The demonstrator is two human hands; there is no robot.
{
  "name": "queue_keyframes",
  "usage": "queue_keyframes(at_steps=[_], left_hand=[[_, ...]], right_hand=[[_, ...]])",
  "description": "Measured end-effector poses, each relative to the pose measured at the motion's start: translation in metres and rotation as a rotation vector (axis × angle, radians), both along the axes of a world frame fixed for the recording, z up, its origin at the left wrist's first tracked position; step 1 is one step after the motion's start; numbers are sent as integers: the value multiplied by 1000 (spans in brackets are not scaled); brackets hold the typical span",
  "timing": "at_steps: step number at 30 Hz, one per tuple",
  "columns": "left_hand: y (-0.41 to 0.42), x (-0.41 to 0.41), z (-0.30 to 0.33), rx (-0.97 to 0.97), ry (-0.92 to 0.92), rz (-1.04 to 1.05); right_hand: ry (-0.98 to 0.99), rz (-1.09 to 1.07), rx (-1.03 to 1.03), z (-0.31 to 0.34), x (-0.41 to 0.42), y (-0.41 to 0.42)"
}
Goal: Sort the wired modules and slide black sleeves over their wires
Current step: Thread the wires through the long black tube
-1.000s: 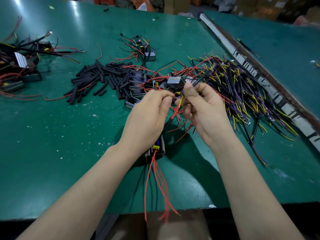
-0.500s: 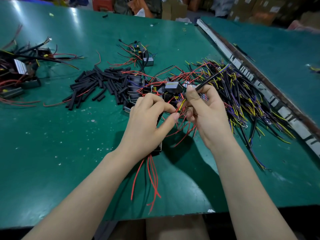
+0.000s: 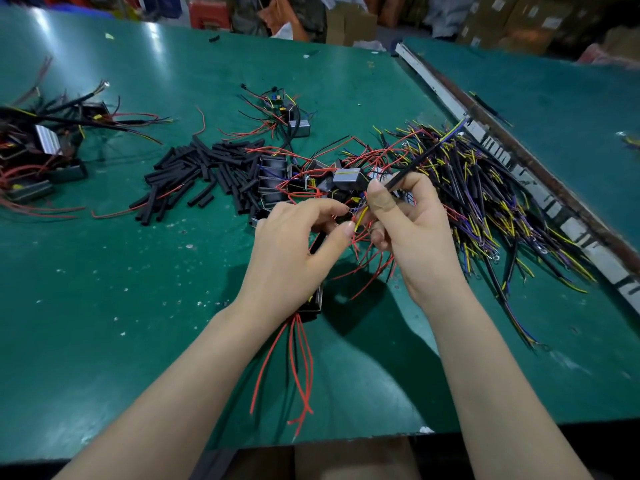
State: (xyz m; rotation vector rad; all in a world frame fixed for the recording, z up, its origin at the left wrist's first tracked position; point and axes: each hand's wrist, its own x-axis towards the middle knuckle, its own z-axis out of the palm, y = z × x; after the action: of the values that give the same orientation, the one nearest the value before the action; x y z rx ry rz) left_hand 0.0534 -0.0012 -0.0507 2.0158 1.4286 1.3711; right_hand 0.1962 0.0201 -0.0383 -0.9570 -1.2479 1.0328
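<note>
Sleeve sits pinched in my right hand above mid-table, my left hand pinching the yellow wire just beside its mouth with the module dangling below, and I reckon stray strands could snag there.
</note>
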Motion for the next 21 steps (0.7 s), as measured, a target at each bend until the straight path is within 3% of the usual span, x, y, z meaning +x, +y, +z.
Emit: queue_keyframes(at_steps=[7, 15, 21], left_hand=[[-2, 0, 1, -51, -57, -1], [0, 1, -1, -168, -259, -36], [1, 0, 1, -135, -229, -72]], right_hand=[[-106, -28, 115, -1, -3, -2], [-130, -47, 152, -1, -5, -2], [-112, -27, 168, -1, -5, -3]])
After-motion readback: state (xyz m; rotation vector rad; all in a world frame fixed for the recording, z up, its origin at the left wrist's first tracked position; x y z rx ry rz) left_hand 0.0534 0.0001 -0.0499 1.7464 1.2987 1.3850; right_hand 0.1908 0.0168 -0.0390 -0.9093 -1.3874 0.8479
